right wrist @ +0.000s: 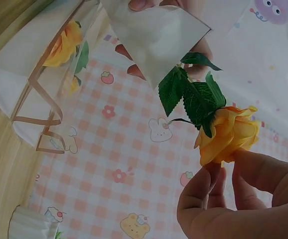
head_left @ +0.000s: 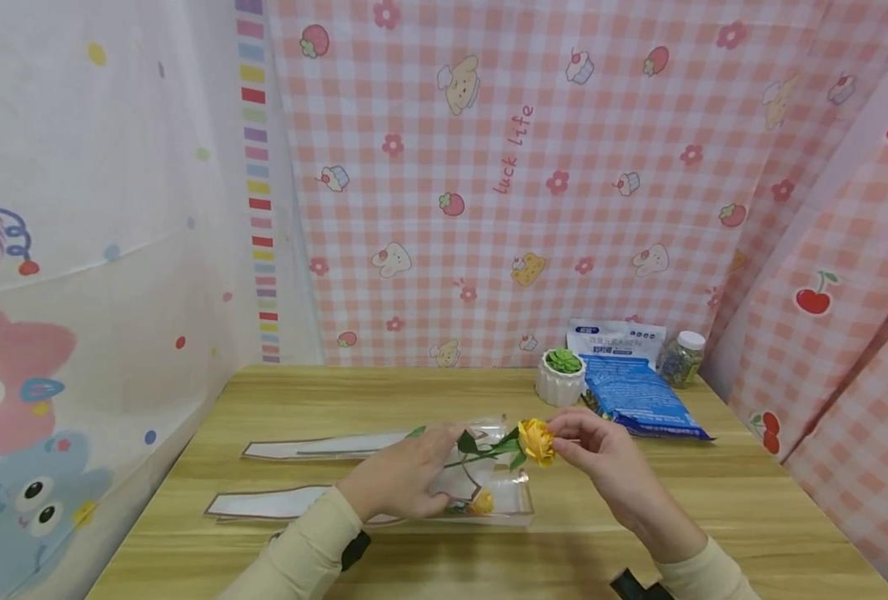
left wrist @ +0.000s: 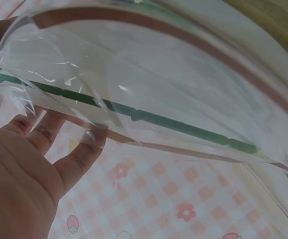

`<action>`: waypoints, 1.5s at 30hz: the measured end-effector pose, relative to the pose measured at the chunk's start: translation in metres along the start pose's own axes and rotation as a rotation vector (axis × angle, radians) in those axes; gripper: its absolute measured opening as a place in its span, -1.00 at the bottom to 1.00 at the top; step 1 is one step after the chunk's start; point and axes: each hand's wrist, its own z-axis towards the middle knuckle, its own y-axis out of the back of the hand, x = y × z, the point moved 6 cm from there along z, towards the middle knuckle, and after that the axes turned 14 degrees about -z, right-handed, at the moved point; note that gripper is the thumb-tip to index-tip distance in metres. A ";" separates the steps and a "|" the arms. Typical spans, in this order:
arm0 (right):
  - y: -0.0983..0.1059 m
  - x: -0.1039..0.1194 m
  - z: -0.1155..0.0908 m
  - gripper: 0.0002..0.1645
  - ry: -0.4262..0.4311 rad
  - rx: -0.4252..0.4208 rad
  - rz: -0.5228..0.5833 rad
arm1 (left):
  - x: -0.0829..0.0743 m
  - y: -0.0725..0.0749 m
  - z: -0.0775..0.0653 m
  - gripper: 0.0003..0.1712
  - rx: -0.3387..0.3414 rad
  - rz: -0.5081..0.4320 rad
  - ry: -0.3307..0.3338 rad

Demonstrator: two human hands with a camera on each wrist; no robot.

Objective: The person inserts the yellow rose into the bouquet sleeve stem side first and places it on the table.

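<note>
A yellow artificial rose (head_left: 536, 442) with green leaves sticks out of a clear flower sleeve (left wrist: 159, 79) with a brown border. Its green stem (left wrist: 174, 124) runs inside the sleeve. My left hand (head_left: 406, 473) grips the sleeve near its mouth, thumb on one side and fingers on the other. With thumb and fingertips my right hand (head_left: 604, 458) pinches the rose's petals. Below the left hand lies another sleeve (head_left: 263, 503), with a second yellow rose (head_left: 481, 501) at its wide end. Behind them is a further sleeve (head_left: 323, 448), partly covered by the left hand.
At the back right of the wooden table (head_left: 413, 567) stand a white pot with a green succulent (head_left: 562, 375), a blue and white bag (head_left: 631, 383) and a lidded jar (head_left: 684, 358). Patterned curtains (head_left: 413, 208) hang behind the table and at both sides.
</note>
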 end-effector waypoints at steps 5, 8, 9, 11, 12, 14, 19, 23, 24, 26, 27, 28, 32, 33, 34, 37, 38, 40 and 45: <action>-0.001 0.001 0.000 -0.82 0.003 -0.005 0.000 | -0.001 0.001 0.001 -0.02 -0.018 -0.054 0.002; -0.001 0.002 0.000 -0.81 0.018 -0.006 -0.002 | -0.001 0.001 0.002 -0.02 -0.029 -0.071 -0.006; -0.001 0.002 0.000 -0.80 0.023 -0.007 -0.005 | -0.001 0.001 0.002 -0.02 -0.030 -0.072 -0.008; -0.002 0.002 -0.001 -0.80 0.030 -0.005 -0.013 | 0.000 0.001 0.002 -0.03 -0.027 -0.074 -0.011; -0.002 0.002 -0.001 -0.80 0.033 -0.001 -0.018 | 0.000 0.001 0.002 -0.03 -0.027 -0.081 -0.014; -0.002 0.001 -0.001 -0.80 0.033 0.000 -0.031 | 0.000 0.001 0.002 -0.04 -0.021 -0.095 -0.017; -0.002 -0.002 -0.001 -0.83 0.030 -0.006 -0.052 | 0.000 0.000 0.002 -0.07 -0.016 -0.120 -0.024; -0.004 -0.003 0.000 -0.85 0.052 -0.002 -0.060 | -0.001 0.001 0.003 -0.08 -0.013 -0.110 -0.028; -0.004 -0.003 0.000 -0.85 0.055 -0.003 -0.061 | -0.001 0.001 0.004 -0.09 -0.013 -0.110 -0.027; -0.005 -0.002 -0.001 -0.85 0.068 0.003 -0.063 | -0.001 0.001 0.004 -0.09 -0.008 -0.110 -0.025; -0.006 -0.002 -0.001 -0.85 0.070 0.005 -0.067 | -0.001 0.000 0.005 -0.09 -0.006 -0.114 -0.023; -0.006 -0.002 -0.001 -0.85 0.074 0.004 -0.068 | -0.001 0.000 0.005 -0.09 -0.004 -0.118 -0.022; -0.007 -0.001 0.000 -0.86 0.110 0.004 -0.084 | -0.001 0.000 0.005 -0.10 -0.001 -0.129 -0.018; -0.008 0.000 0.000 -0.86 0.126 0.004 -0.092 | -0.001 0.000 0.005 -0.10 -0.002 -0.129 -0.017; -0.008 0.000 0.000 -0.86 0.135 -0.001 -0.096 | -0.001 0.000 0.005 -0.10 -0.003 -0.129 -0.017; -0.009 0.000 -0.001 -0.85 0.137 -0.008 -0.106 | -0.002 0.001 0.005 -0.09 -0.006 -0.131 -0.017; -0.010 0.000 -0.001 -0.84 0.130 -0.009 -0.108 | -0.001 0.001 0.004 -0.08 -0.007 -0.136 -0.017; -0.011 0.000 -0.001 -0.82 0.106 -0.007 -0.109 | -0.001 0.001 0.004 -0.07 -0.014 -0.140 -0.017; -0.013 0.001 -0.003 -0.78 0.073 -0.018 -0.144 | 0.000 0.002 0.003 -0.02 -0.034 -0.133 -0.009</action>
